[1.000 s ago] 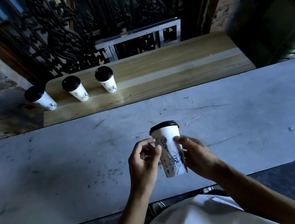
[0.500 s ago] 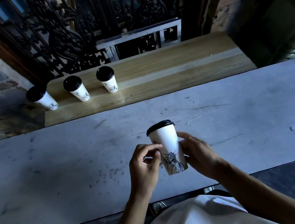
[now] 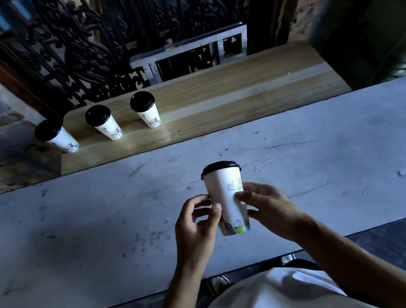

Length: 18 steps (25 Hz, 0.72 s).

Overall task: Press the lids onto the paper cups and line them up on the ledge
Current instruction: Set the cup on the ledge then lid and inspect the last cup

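Head view: three lidded cups [image 3: 106, 123] stand in a row at far left on the wooden ledge [image 3: 240, 93]. Left hand [image 3: 195, 227] and right hand [image 3: 270, 207] clasp a fourth lidded cup [image 3: 226, 195] over the near table [image 3: 74, 229]; by my reckoning only its placement remains.

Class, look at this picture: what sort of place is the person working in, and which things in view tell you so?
Probably a café's takeaway counter. A grey stone counter fronts a wooden ledge holding three lidded paper cups, below an ornate iron grille. Both hands hold a fourth cup.

cup [image 3: 226, 198] base behind hands, forearms cropped
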Available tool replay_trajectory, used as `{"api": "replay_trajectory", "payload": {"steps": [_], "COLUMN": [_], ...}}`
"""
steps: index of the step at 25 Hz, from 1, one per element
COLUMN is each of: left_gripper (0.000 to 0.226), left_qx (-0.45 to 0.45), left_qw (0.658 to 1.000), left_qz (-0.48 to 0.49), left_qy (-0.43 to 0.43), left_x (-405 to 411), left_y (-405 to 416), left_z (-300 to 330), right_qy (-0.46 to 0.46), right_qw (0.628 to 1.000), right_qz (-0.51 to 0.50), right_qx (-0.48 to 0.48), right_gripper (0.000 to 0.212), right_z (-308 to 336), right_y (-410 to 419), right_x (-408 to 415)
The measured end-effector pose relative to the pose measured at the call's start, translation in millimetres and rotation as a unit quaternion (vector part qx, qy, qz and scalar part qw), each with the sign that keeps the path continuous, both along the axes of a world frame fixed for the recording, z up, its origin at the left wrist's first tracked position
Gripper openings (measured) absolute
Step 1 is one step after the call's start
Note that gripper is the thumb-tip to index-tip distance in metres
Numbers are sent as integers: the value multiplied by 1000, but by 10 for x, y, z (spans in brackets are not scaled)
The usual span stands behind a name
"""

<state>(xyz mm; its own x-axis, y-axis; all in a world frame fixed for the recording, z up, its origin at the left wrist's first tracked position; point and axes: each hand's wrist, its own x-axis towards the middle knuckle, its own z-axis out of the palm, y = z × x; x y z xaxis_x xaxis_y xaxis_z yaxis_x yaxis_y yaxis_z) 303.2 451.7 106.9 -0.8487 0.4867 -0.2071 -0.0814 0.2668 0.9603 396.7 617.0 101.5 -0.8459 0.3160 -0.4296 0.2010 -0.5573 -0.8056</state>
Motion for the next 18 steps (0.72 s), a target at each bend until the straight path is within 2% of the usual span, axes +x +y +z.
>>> {"api": "replay_trajectory", "payload": {"steps": [8,14,18], "left_gripper": [22,27,28], "left_qx": [-3,-13,-11], "left_qw": [1000,998,998], "left_qz": [17,21,18], "left_qy": [1,62,51], "left_x": [18,-36,-58], "left_y": [5,-5,7], "left_z": [-9,-13,-35], "right_qy": [15,20,17], "right_qw": [997,999,999], "right_qz": [-34,-6,26], "right_qx": [-65,-34,1], "right_gripper": [44,45,43], "right_z": [-29,-49,-59], "right_y": [34,57,44], "right_x": [13,56,60]}}
